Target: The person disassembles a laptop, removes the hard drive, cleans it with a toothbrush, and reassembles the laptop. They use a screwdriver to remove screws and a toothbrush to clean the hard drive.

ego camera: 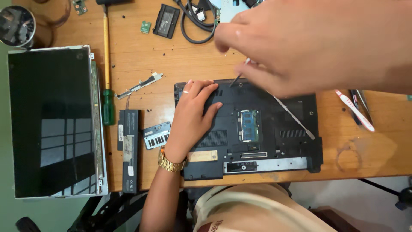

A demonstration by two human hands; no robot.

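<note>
Laptop base near desk edge: left hand flat on it, right hand pinching a screwdriver.

Bare desk between cables and laptop base

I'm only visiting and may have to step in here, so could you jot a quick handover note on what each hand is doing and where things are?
Left hand: flat on the upturned laptop base, pressing near its left edge, holding nothing.
Right hand: close to the camera, pinching a thin metal tool whose tip meets the base's top edge.
Already off and lying left of the base: screen panel, battery, small cover plate, metal bracket. A green-handled screwdriver lies beside the panel.
The memory bay is open, with its module in place. A metal spudger rests on the base.
Left: the base shell is on.
</note>
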